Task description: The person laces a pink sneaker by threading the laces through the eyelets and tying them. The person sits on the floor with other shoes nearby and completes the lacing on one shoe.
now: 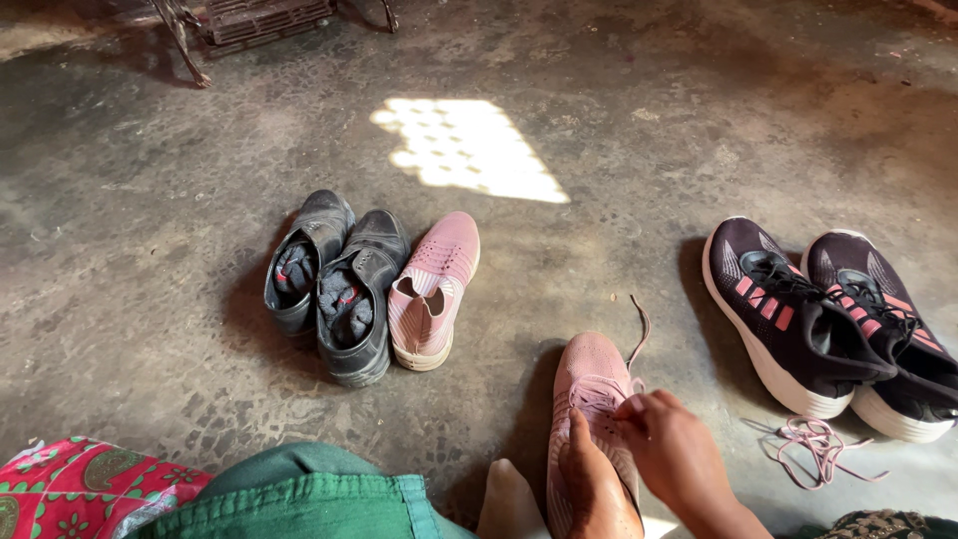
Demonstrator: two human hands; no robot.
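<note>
**A:** Where are your fingers? Start there.

**B:** Your right hand (674, 454) has its fingertips (631, 407) pinched together on the lacing at the top of the pink knitted lace-up shoe (591, 384); your left hand (597, 484) is curled round the shoe's side just beside it, fingers together, thumb up along the tongue; whether it grips hard or only steadies, I cannot tell.

**A:** And the shoe itself?

**B:** It sits on the floor right before you, toe pointing away; a pink lace end (639, 334) trails off its right side onto the floor.

**A:** What lies around it?

**B:** Just to the right, a loose pink shoelace (818, 449) lies tangled on the floor, near a pair of black sports shoes with pink stripes and white soles (833, 319), which stand touching each other; to the left and further off, the matching pink knitted shoe (431, 289) stands with no lace, pressed against a pair of worn black leather shoes (334, 284) with grey socks stuffed inside.

**A:** The floor and the room?

**B:** You sit low on a rough grey concrete floor (150, 230), stained and cracked; a bright patch of patterned sunlight (469, 150) falls past the shoes; a dark metal frame (249, 20) stands at the far edge; green cloth (319, 499) and red patterned fabric (80, 484) lie at your left.
</note>
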